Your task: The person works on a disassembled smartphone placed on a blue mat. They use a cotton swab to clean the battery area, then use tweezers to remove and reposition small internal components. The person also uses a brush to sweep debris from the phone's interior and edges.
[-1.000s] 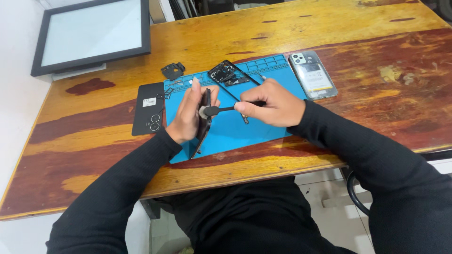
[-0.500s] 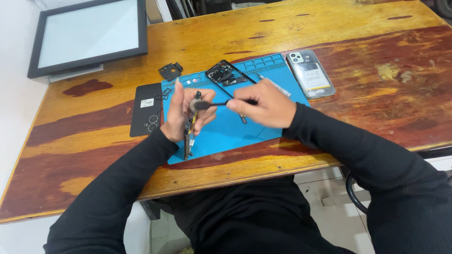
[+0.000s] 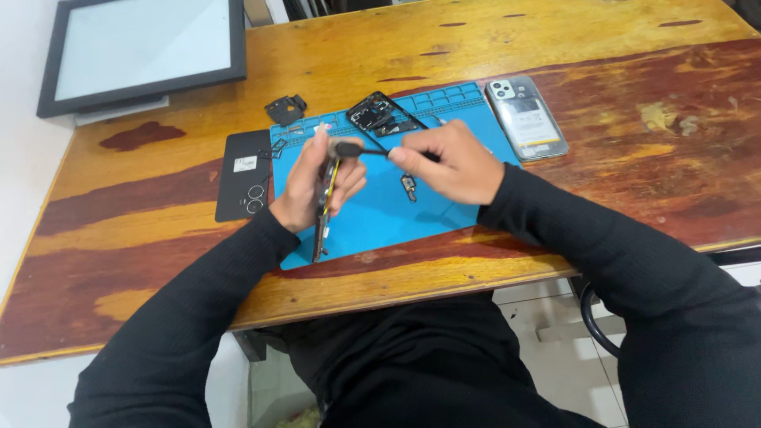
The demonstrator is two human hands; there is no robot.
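L hand (image 3: 317,184) is clenched round a phone body (image 3: 323,212) held on edge, upright-ish w/ its lower end resting on the blue work mat (image 3: 444,212) near the mat's front-left corner; fingers wrap the upper half, thumb on the side facing the person. R hand (image 3: 453,161) pinches a thin dark tool (image 3: 361,149) (looks like a small screwdriver, can't be sure) w/ its head pointed at the top of the phone body, just touching or v. close, can't tell which. My read on handling: the phone body is light, stiff but thin, prob. fragile along the open face, w/ exposed boards and a yellowish strip showing on the edge, so best gripped by the frame edges, not the flat inside; slick metal/glass rims could slip. The tool is light, rigid, needs a fingertip pinch near the back end. Other bits: a black frame part (image 3: 380,113) lies on the mat's far edge, a small loose component (image 3: 408,186) sits mid-mat betw. the hands, a black bracket (image 3: 286,109) is off the mat on the wooden table (image 3: 634,55). Labels etc.: a black back cover (image 3: 243,174) left of the mat has a small white sticker near its top and two ring cutouts below; a silver-grey phone (image 3: 526,117) right of the mat carries a pale rectangular label across its middle; a dark-framed screen (image 3: 143,49) stands at far left.
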